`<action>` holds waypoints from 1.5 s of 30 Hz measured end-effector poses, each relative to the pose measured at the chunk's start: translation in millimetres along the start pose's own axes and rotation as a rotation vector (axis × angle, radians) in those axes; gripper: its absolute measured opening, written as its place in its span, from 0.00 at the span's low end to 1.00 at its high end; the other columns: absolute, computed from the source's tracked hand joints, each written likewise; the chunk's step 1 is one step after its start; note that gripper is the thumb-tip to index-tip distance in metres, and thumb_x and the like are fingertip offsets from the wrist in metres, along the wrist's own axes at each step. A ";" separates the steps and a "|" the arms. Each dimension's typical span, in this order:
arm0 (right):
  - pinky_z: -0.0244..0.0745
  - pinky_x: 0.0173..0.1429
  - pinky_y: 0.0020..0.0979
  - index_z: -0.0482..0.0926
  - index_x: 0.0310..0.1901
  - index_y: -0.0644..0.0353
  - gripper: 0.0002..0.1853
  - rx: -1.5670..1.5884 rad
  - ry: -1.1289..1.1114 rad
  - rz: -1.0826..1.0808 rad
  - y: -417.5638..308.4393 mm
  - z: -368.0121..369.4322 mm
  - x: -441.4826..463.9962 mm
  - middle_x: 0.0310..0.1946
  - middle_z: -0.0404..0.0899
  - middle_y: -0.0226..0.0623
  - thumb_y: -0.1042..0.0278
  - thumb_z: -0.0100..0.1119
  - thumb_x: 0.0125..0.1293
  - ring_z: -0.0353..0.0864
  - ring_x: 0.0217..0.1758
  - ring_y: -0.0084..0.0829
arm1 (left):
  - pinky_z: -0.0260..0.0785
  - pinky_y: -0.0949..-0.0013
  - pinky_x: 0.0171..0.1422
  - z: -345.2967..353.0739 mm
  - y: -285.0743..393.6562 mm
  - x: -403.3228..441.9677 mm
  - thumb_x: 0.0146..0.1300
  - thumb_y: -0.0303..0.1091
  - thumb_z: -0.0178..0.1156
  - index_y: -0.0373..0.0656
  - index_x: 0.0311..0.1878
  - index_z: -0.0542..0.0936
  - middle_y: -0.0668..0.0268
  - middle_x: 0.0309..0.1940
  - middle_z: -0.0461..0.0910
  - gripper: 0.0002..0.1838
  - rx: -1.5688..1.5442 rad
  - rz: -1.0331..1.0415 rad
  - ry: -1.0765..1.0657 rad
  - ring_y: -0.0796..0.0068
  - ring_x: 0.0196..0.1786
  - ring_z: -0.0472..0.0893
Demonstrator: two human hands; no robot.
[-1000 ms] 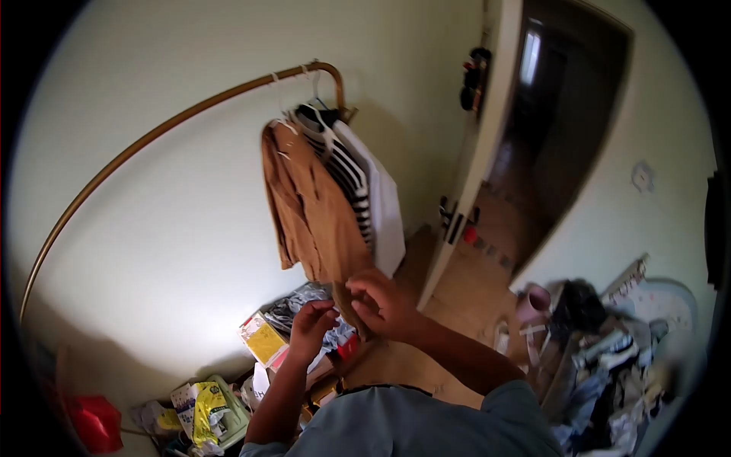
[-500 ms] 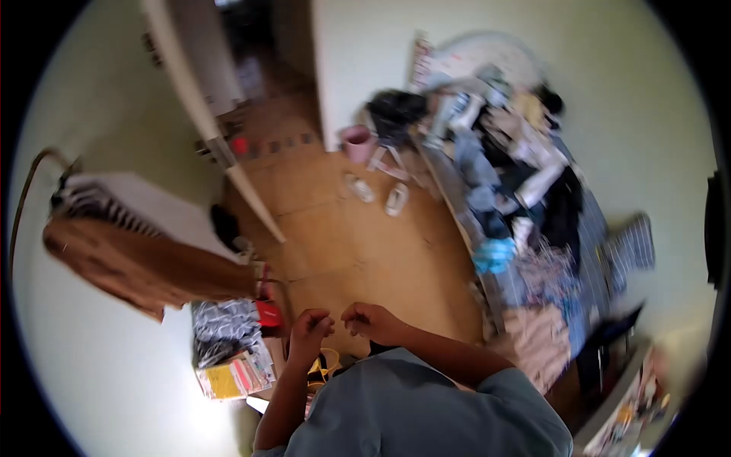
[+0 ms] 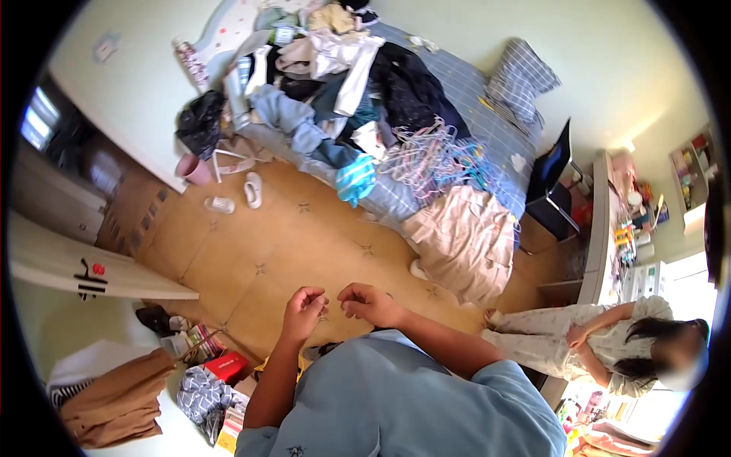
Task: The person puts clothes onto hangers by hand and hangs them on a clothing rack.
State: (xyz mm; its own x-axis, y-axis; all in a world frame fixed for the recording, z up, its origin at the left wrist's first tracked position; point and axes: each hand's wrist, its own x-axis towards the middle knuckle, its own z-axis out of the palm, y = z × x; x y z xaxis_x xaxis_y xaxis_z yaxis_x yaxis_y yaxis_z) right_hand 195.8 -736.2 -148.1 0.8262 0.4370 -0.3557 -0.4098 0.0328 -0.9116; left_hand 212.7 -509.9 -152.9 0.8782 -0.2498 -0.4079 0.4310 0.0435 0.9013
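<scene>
My left hand [image 3: 304,312] is raised in front of my chest, fingers curled and drawn together. Close beside it, not touching, is my right hand [image 3: 371,305], its fingers bent inward toward the left one. Nothing can be made out in either hand. Both are over the tan tiled floor [image 3: 304,244]. Beyond them a bed holds a large heap of clothes [image 3: 304,114], a tangle of hangers [image 3: 442,160] and a beige cloth [image 3: 464,244] hanging over its edge.
Another person [image 3: 601,343] stands at the right. White shoes [image 3: 253,190] and a pink bin [image 3: 193,170] are on the floor. The door [image 3: 99,263] and a hanging brown garment [image 3: 118,400] are at the left. A black chair [image 3: 552,183] stands past the bed.
The view has swung right, from the clothes rack to the bed, and the other person has come into view. My hands remain raised near each other.
</scene>
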 end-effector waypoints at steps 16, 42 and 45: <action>0.78 0.39 0.24 0.78 0.55 0.63 0.13 0.225 0.553 0.170 36.9 -232.1 -59.0 0.39 0.83 0.30 0.69 0.60 0.73 0.82 0.38 0.20 | 0.75 0.73 0.46 230.7 -19.7 208.8 0.75 0.34 0.60 0.41 0.56 0.79 0.67 0.41 0.84 0.12 0.172 -0.292 -0.508 0.78 0.39 0.82; 0.69 0.67 0.51 0.78 0.60 0.49 0.23 -0.912 1.123 0.400 242.5 -770.7 -14.6 0.60 0.77 0.40 0.69 0.58 0.60 0.73 0.67 0.48 | 0.75 0.72 0.46 472.8 -166.9 307.4 0.74 0.35 0.62 0.43 0.54 0.79 0.65 0.40 0.85 0.11 0.015 -0.719 -0.266 0.77 0.38 0.82; 0.66 0.69 0.50 0.78 0.58 0.52 0.22 -1.059 1.176 0.212 255.2 -791.0 14.8 0.59 0.77 0.39 0.71 0.54 0.61 0.74 0.65 0.45 | 0.75 0.71 0.48 483.0 -174.0 317.0 0.74 0.35 0.61 0.42 0.56 0.79 0.64 0.43 0.84 0.12 -0.020 -0.712 -0.262 0.76 0.40 0.82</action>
State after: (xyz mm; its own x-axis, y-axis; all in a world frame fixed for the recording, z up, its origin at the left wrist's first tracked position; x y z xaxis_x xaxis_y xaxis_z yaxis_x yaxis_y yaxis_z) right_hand 409.3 -1432.4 -549.1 0.8221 -0.5691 0.0141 -0.5235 -0.7656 -0.3739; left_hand 316.0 -1063.9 -368.6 0.3097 -0.4461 -0.8397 0.8812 -0.1971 0.4297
